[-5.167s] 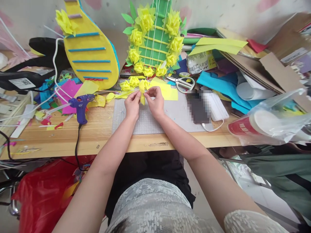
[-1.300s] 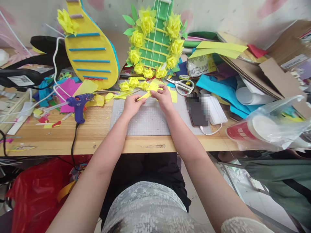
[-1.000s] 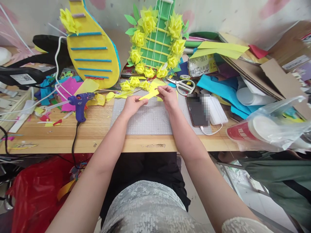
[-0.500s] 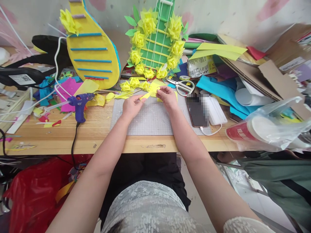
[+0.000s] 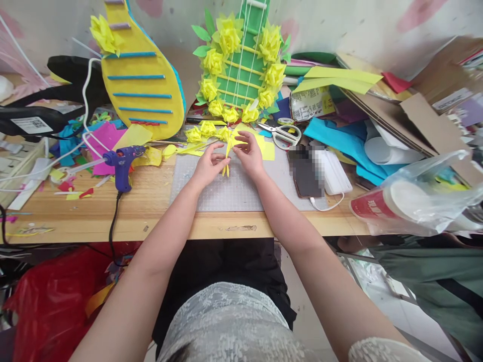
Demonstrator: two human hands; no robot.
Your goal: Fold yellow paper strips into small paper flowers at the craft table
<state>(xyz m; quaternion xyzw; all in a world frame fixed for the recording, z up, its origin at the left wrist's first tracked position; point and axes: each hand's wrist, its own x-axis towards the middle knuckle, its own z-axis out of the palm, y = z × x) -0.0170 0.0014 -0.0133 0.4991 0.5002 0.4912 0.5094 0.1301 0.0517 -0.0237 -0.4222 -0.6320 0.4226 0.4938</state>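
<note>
Between my two hands a narrow folded piece of yellow paper (image 5: 228,146) stands on edge over the grey cutting mat (image 5: 241,196). My left hand (image 5: 211,163) pinches it from the left, thumb and fingertips together. From the other side my right hand (image 5: 249,153) grips it between thumb and fingers. Behind the hands lie flat yellow paper sheets (image 5: 268,150) and a row of yellow paper flowers (image 5: 207,129). A green paper guitar (image 5: 237,75) ringed with yellow flowers leans at the back.
On the left are a purple glue gun (image 5: 124,163) and a yellow paper instrument (image 5: 143,85). Scissors (image 5: 281,134), a phone (image 5: 304,173), a white power bank (image 5: 335,171) and a bagged cup (image 5: 385,201) lie to the right, below stacked cardboard (image 5: 392,120).
The yellow paper has turned from lying slanted to upright and edge-on. My hands have come closer together, the right one shifting left. More of the yellow sheet behind now shows.
</note>
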